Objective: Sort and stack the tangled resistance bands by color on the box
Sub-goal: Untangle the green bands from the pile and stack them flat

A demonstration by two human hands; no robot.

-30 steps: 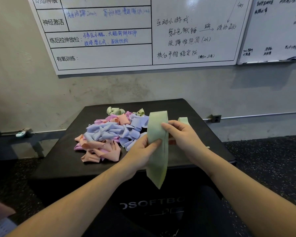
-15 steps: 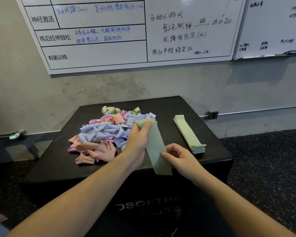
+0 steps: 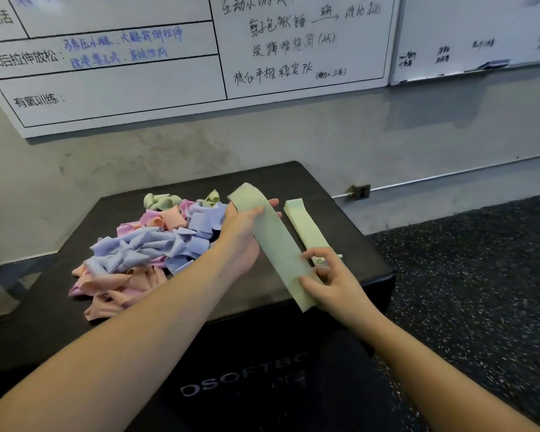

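A flat pale green band [image 3: 276, 244] is stretched between both hands above the black box [image 3: 365, 254]. My left hand [image 3: 242, 232] grips its far end, thumb on top and fingers behind. My right hand [image 3: 331, 282] pinches its near end, which hangs past the box's front edge. Just right of the held band lies a neat stack of green bands [image 3: 306, 226]. A tangled pile of blue, pink, peach and green bands [image 3: 150, 251] covers the left half of the box top.
The box stands against a concrete wall under two whiteboards [image 3: 262, 57]. Speckled dark flooring [image 3: 480, 275] lies to the right. A wall socket [image 3: 362, 191] sits behind the box's right corner.
The green band went from hanging upright in front of me to lying flat and stretched out, carried right toward the green stack. My right hand slid down to its near end.
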